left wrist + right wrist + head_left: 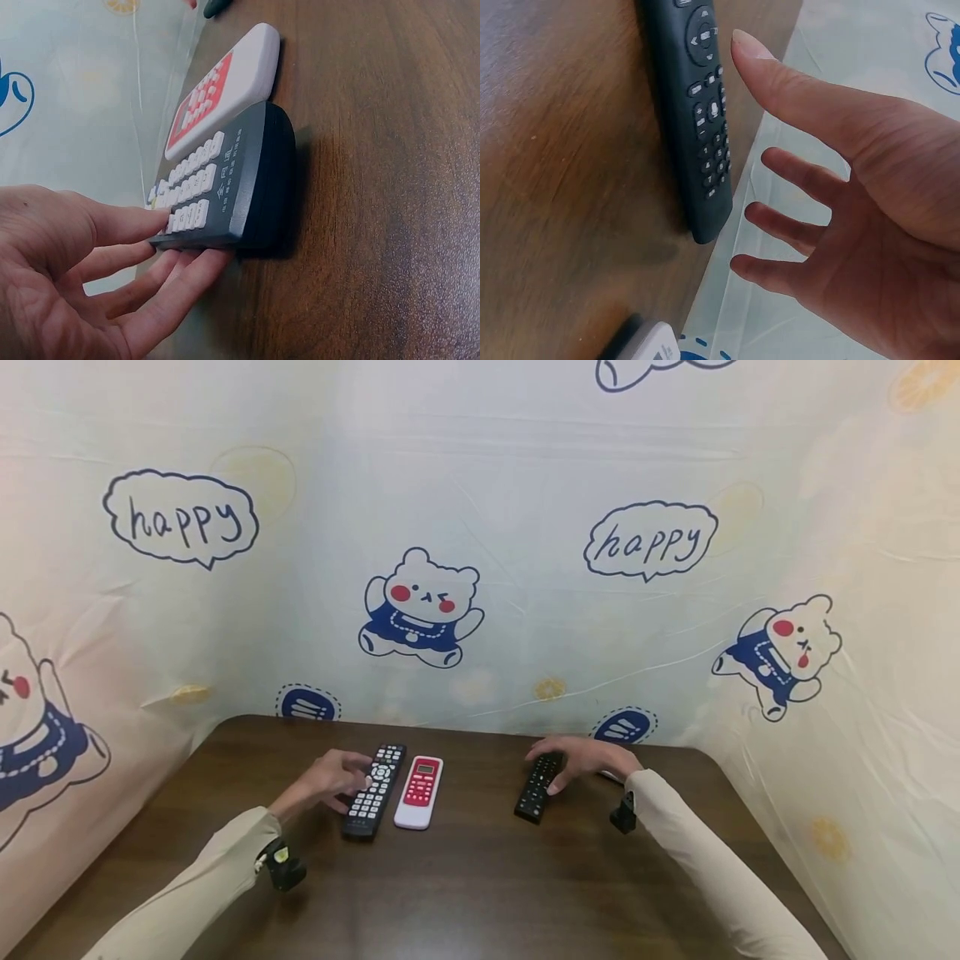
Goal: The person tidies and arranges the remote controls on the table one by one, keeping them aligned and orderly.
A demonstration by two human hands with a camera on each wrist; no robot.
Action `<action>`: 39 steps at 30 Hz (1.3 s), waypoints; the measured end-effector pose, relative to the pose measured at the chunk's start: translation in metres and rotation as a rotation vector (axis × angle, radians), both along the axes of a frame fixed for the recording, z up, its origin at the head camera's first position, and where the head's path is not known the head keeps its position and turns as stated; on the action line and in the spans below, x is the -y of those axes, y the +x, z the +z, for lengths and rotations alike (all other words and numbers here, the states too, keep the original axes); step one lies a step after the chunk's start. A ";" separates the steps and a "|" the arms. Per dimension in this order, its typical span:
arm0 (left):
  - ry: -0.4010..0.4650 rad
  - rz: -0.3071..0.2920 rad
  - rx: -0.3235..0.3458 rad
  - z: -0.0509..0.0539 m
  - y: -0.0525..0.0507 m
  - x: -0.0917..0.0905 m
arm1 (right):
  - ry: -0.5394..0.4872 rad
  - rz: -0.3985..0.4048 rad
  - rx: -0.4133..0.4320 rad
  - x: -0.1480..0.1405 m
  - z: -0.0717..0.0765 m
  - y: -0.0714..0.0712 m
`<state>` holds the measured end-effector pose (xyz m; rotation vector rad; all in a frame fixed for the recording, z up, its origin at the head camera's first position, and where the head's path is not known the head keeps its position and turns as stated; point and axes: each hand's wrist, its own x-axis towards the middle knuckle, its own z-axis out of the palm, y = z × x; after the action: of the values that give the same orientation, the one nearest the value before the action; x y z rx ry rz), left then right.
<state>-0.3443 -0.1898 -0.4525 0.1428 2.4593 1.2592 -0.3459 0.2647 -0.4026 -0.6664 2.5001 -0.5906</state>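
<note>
In the head view my left hand (330, 779) is at the left edge of a long black remote control (373, 793) with white buttons. The left wrist view shows its thumb on the button face and its fingers against the side of that remote (247, 180), pinching it. A red and white remote control (419, 792) with a small screen lies just right of it. Farther right, my right hand (577, 758) is over a smaller black remote control (536, 789). In the right wrist view its fingers are spread and apart from this remote (697, 120).
A white object (654, 343), partly out of frame, lies near the right hand; in the head view the right wrist mostly covers it. The brown wooden table (465, 893) ends at a printed curtain (525, 610) behind and on both sides.
</note>
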 end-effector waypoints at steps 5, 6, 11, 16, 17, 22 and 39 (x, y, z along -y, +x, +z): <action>-0.008 0.001 -0.001 -0.001 -0.002 0.001 | 0.010 0.032 -0.004 0.000 -0.001 0.003; -0.009 0.000 -0.002 0.000 -0.002 0.002 | 0.018 0.041 -0.013 0.000 -0.002 0.003; 0.001 -0.009 -0.010 0.004 0.000 0.001 | 0.060 0.062 -0.065 0.003 -0.005 0.007; 0.000 -0.009 0.000 0.006 -0.001 0.001 | 0.103 0.099 -0.118 0.004 -0.012 0.008; -0.001 -0.007 0.005 0.006 -0.001 0.001 | 0.110 0.105 -0.125 0.004 -0.013 0.008; -0.006 -0.002 0.015 0.006 -0.003 -0.001 | 0.117 0.128 -0.158 0.004 -0.020 0.007; 0.001 -0.003 0.019 0.004 -0.002 -0.001 | 0.153 0.104 -0.248 0.010 -0.033 0.002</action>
<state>-0.3462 -0.1885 -0.4481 0.1339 2.4413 1.2553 -0.3444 0.2549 -0.4356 -0.8495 2.6833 -0.2896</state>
